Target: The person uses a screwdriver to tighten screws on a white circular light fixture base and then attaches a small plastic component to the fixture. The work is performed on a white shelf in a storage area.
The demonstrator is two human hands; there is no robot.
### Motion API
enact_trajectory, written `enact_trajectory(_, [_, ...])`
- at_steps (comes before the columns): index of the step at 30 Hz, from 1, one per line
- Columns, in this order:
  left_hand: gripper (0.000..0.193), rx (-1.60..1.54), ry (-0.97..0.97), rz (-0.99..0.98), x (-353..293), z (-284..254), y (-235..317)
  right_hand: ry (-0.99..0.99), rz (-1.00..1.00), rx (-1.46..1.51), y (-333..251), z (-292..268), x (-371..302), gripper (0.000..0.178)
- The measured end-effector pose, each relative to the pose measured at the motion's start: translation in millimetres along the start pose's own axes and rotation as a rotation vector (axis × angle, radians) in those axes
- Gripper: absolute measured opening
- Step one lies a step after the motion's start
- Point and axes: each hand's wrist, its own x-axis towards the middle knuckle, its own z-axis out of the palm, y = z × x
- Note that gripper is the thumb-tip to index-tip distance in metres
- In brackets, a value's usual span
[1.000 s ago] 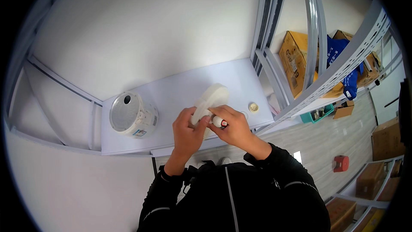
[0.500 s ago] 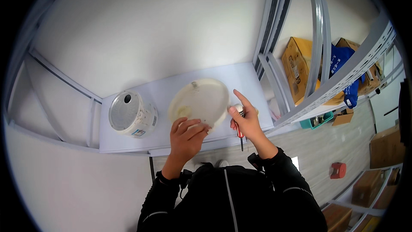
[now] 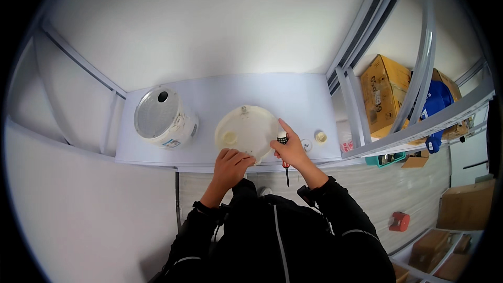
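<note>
A round white bucket lid point(image 3: 250, 128) lies low over the white shelf top in front of me, with a small yellowish round fitting point(image 3: 230, 138) on its left part. My left hand point(image 3: 230, 170) has its fingers closed on the lid's near edge. At the lid's right rim is my right hand point(image 3: 293, 151), which grips a screwdriver point(image 3: 286, 165). The tool's red part and dark shaft stick out below the hand, pointing toward me. Left of the lid stands a white bucket point(image 3: 181, 126) with a grey top that has a dark round hole.
A small yellowish cap point(image 3: 320, 136) and a clear disc point(image 3: 305, 145) lie right of my right hand. Grey metal uprights point(image 3: 361, 106) frame the shelf. Beyond are a yellow carton point(image 3: 385, 94), a blue bag point(image 3: 437, 106) and a teal bin point(image 3: 386, 159). A red stool point(image 3: 400, 221) stands on the floor.
My right hand, with the screwdriver, has moved from beside the lid onto its right rim. The small cap and disc, earlier hidden by that hand, now show. My left hand stays at the near edge.
</note>
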Motion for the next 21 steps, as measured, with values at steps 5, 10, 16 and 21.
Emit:
enact_trajectory(5, [0.017,-0.075,-0.02,-0.03,-21,21,-21,0.019,0.103,-0.17,7,4,5,0.091])
enact_trajectory(10, [0.018,-0.14,-0.049,-0.026,-27,49,-36,0.083,0.109,-0.161,22,0,19,0.087])
enact_trajectory(16, [0.011,-0.141,-0.089,0.008,-18,57,-44,0.074,0.097,-0.181,30,-8,24,0.082])
enact_trajectory(21, [0.009,-0.148,-0.144,-0.037,-17,67,-47,0.068,0.074,-0.175,32,-11,24,0.081])
